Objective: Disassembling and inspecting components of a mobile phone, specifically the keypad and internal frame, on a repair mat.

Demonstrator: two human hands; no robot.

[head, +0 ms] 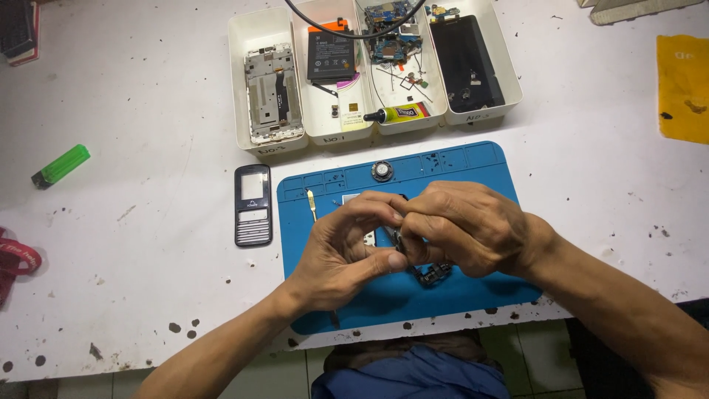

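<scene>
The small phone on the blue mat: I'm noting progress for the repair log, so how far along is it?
Done: the black front cover is off, lying beside the blue mat, and a round speaker lies loose on it. In hand: left hand and right hand pinch a small dark part, mostly hidden. Left: nothing looks put back together yet.

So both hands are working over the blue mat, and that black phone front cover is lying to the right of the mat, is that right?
Not quite. The head view shows the black phone front cover lying to the left of the blue mat, on the white table. Both the left hand and right hand do work over the mat.
</scene>
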